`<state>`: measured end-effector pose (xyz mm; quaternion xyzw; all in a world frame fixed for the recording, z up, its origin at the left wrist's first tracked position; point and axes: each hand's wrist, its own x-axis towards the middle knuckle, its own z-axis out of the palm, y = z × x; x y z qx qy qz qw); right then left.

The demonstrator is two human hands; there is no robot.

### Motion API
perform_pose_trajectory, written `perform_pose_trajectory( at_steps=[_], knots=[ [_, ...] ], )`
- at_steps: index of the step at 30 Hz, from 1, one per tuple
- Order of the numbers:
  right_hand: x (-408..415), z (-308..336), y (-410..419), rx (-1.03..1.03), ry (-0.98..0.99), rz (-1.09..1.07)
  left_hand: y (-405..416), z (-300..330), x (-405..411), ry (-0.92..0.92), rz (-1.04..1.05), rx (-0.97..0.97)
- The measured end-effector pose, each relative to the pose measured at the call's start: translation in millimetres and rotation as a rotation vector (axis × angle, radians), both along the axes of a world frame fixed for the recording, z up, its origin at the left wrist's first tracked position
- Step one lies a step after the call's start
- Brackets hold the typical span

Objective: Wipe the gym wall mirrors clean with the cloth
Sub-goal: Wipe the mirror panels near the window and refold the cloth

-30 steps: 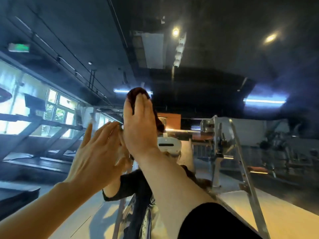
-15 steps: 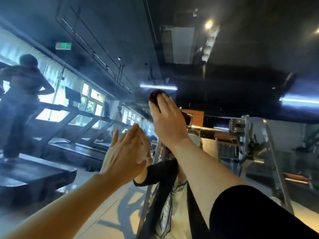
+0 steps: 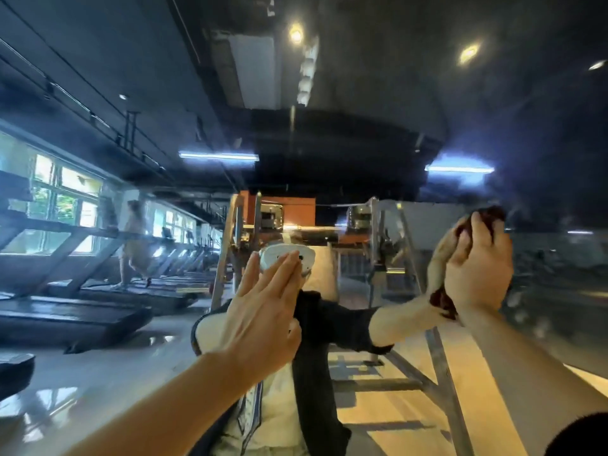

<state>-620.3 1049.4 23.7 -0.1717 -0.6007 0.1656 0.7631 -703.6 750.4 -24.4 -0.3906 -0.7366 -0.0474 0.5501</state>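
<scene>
A dark red cloth (image 3: 487, 215) is pressed to the mirror (image 3: 378, 133) by the right hand (image 3: 478, 271), the grip curled around it. Left of that grip, the left hand (image 3: 263, 320) is held flat, fingers straight, holding nothing, seemingly against the glass. Treadmills (image 3: 98, 291) are reflected further left.

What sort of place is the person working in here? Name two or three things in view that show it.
Most likely a gym, seen reflected in a wall mirror. A row of treadmills runs along the windows, someone is moving on one of them, and the right hand presses a dark cloth to the glass.
</scene>
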Motion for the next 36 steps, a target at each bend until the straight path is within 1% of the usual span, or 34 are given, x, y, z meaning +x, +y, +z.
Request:
perform_pose_trajectory(
  at_steps=[1,3,4,6,7,8,10,12,14,16,17,19,23,25,27,28,29,30,32,34,36],
  knots=[
    [4,-7,6,-0.06,0.031,0.016,4,-2,2,-0.004,0.007,-0.004],
    [0,-15,5,-0.115,0.088,0.072,6,-6,7,-0.008,-0.011,0.001],
    [-6,-15,-3,-0.115,0.118,0.072,5,-8,8,-0.015,-0.01,0.006],
    [-19,-15,-39,-0.035,0.132,0.006,-2,-11,8,-0.02,0.043,0.018],
    [-29,-16,-61,0.03,0.11,-0.026,-7,-13,6,-0.029,0.074,0.025],
    [-40,-17,-85,0.14,0.072,-0.029,-12,-15,5,-0.048,0.102,0.032],
    [-60,-25,-136,0.353,-0.03,0.062,-21,-18,2,-0.082,0.14,0.056],
    [-73,-38,-177,0.592,-0.182,0.11,-26,-23,1,-0.115,0.16,0.082],
    [-82,-55,-188,0.838,-0.336,0.093,-24,-29,1,-0.11,0.151,0.105],
    [-78,-56,-167,0.956,-0.368,0.13,-17,-33,3,-0.074,0.125,0.122],
    [-71,-54,-151,0.963,-0.363,0.139,-11,-34,4,-0.05,0.115,0.128],
    [-50,-50,-108,0.847,-0.316,0.116,6,-36,8,-0.039,0.095,0.123],
    [-6,-56,6,0.425,-0.192,-0.014,47,-44,18,-0.04,0.001,0.068],
    [6,-65,44,0.249,-0.184,0.004,61,-47,23,-0.038,-0.041,0.017],
    [6,-67,44,0.094,-0.132,0.017,62,-52,26,-0.056,-0.046,-0.003],
    [2,-66,32,0.025,-0.074,-0.023,59,-56,26,-0.071,-0.033,-0.002],
    [-3,-66,14,0.001,-0.031,-0.062,54,-60,25,-0.088,-0.021,0.005],
    [-11,-72,-6,0.044,-0.027,-0.059,47,-66,24,-0.113,-0.005,0.012],
    [-29,-105,-51,0.252,-0.137,0.035,36,-79,24,-0.148,0.03,0.013],
    [-41,-162,-85,0.483,-0.276,0.046,32,-93,24,-0.159,0.055,-0.004],
    [-36,-221,-95,0.714,-0.436,0.006,30,-110,25,-0.174,0.073,-0.024]
  ],
)
